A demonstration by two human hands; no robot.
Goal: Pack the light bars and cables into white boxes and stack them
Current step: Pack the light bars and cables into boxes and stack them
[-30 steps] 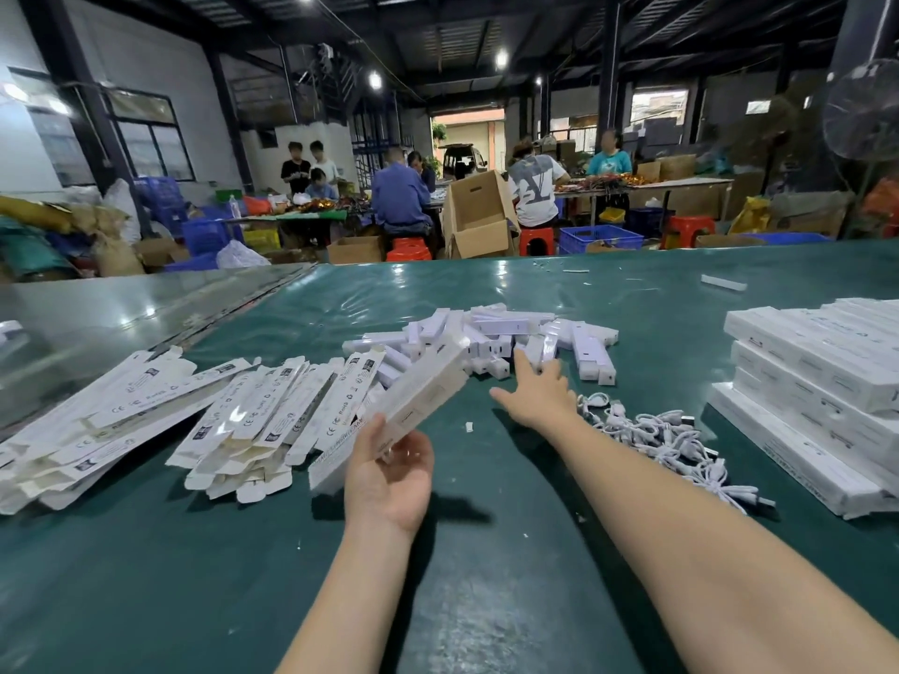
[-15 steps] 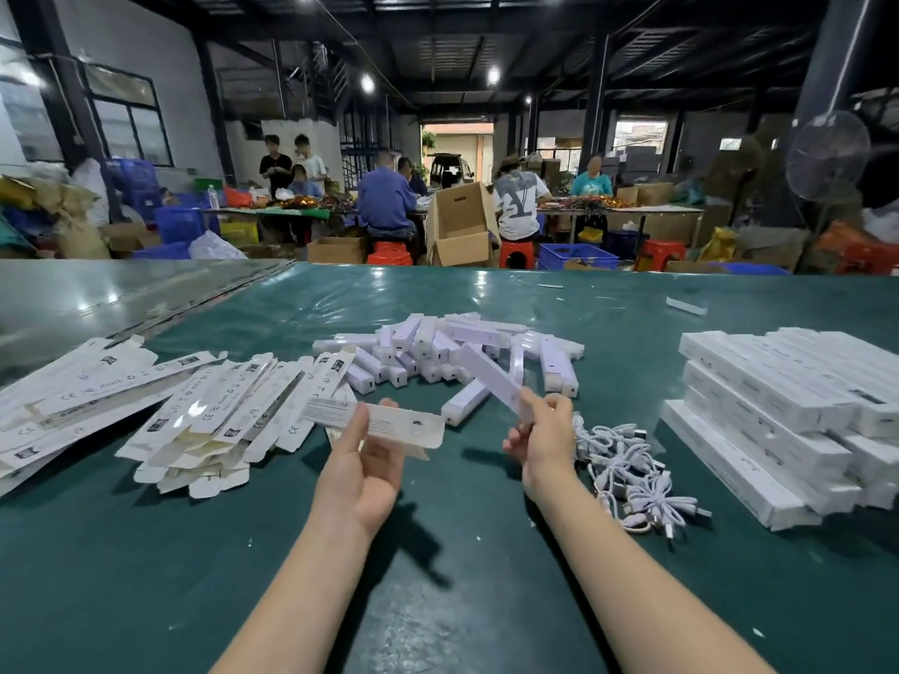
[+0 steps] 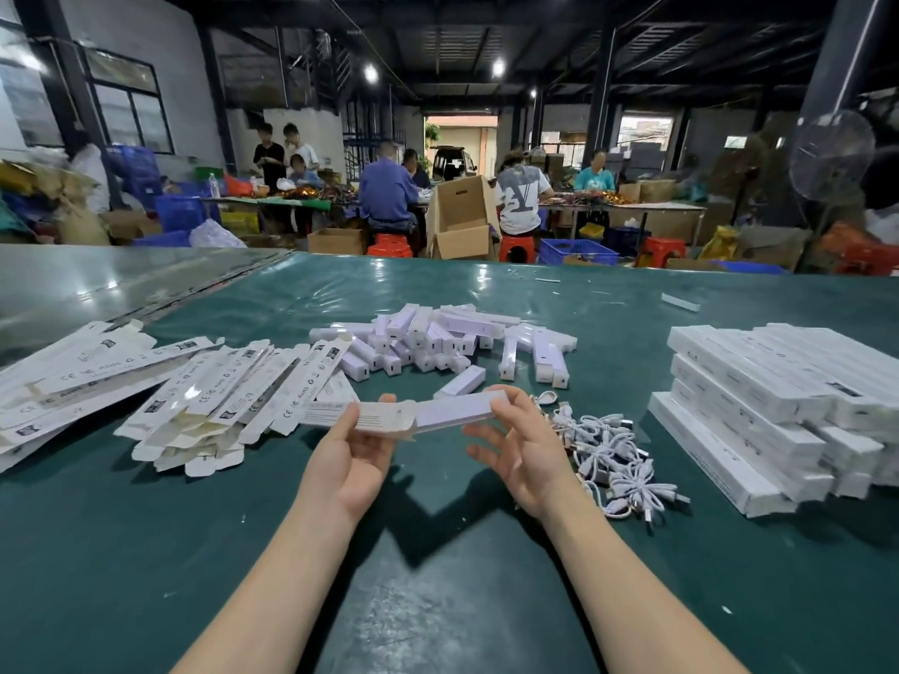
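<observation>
Green table [image 3: 438, 600] shows between the forearms. Above it, the left hand [image 3: 352, 459] pinches a white box [image 3: 340, 414] near its open end, and the right hand [image 3: 528, 454] pinches a light bar [image 3: 455, 410] whose tip meets that opening. Cables [image 3: 613, 454] lie just right. Loose bars [image 3: 438, 338] lie beyond.

Green table [image 3: 438, 600], flat cartons [image 3: 204, 396], light bars [image 3: 438, 340], cables [image 3: 613, 454], stacked boxes [image 3: 778, 396]

- Table cover [image 3: 438, 600]: green plastic-looking sheet, glossy, faintly wrinkled (lamp glare on it).
- Flat boxes [image 3: 204, 401]: matt white card, printed.
- Light bars [image 3: 438, 338]: smooth white plastic, slight sheen.
- Cables [image 3: 618, 459]: white plastic sheath, smooth.
- Packed boxes [image 3: 759, 381]: matt white card.
- Carton [image 3: 462, 221]: brown corrugated card, dull.
</observation>
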